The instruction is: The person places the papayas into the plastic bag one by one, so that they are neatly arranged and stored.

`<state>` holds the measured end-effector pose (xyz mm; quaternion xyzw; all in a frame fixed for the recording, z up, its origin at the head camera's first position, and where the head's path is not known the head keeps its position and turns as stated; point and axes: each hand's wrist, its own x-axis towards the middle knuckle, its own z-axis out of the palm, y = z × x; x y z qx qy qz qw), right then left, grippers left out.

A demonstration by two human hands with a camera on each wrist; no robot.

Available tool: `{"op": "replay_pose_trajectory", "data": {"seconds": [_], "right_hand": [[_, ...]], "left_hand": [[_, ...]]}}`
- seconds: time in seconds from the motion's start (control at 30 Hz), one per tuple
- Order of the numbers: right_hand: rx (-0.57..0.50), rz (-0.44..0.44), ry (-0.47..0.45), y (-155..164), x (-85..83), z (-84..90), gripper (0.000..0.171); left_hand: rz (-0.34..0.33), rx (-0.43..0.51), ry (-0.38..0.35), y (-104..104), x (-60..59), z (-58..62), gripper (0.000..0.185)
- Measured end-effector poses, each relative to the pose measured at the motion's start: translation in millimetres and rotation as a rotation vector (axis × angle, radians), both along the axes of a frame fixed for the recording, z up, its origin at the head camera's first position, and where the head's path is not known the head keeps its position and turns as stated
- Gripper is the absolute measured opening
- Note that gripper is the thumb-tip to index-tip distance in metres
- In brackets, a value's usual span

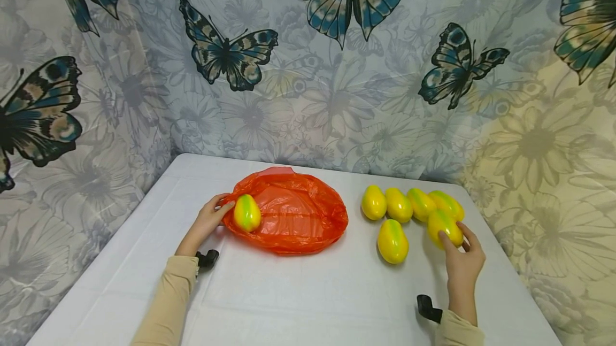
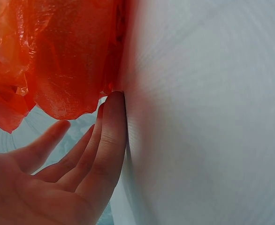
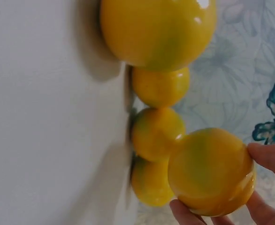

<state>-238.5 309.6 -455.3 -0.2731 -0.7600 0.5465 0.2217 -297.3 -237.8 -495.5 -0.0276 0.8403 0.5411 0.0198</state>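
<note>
My right hand grips a yellow mango with a green streak between thumb and fingers. In the right wrist view this mango is held off the white surface, in front of the others. At the left, my left hand is beside a red plastic bag, fingertips at its left edge. In the left wrist view its fingers are fairly straight, against the table, and the thumb is apart from them. One mango lies at the bag's left side.
Several mangoes stand right of the bag: a back row with a left one and a far right one, plus a front one. They rest on a white-covered table. A butterfly-print curtain hangs behind.
</note>
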Motion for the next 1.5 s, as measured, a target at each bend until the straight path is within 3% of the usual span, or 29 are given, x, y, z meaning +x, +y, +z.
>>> {"op": "replay_pose_trajectory", "data": {"seconds": [0.33,1.0,1.5], "right_hand": [[-0.012,0.024,0.022,-17,-2.7,16.6,0.053],[-0.105,0.225,0.074,-84,-21.6,26.2,0.055],[-0.099,0.367,0.121,-133,-36.1,17.2,0.053]], "left_hand": [[-0.003,0.015,-0.003,0,0.2,1.7,0.064],[-0.002,0.001,-0.005,0,-0.1,0.2,0.063],[0.008,-0.004,-0.031,0,0.6,2.7,0.066]]}}
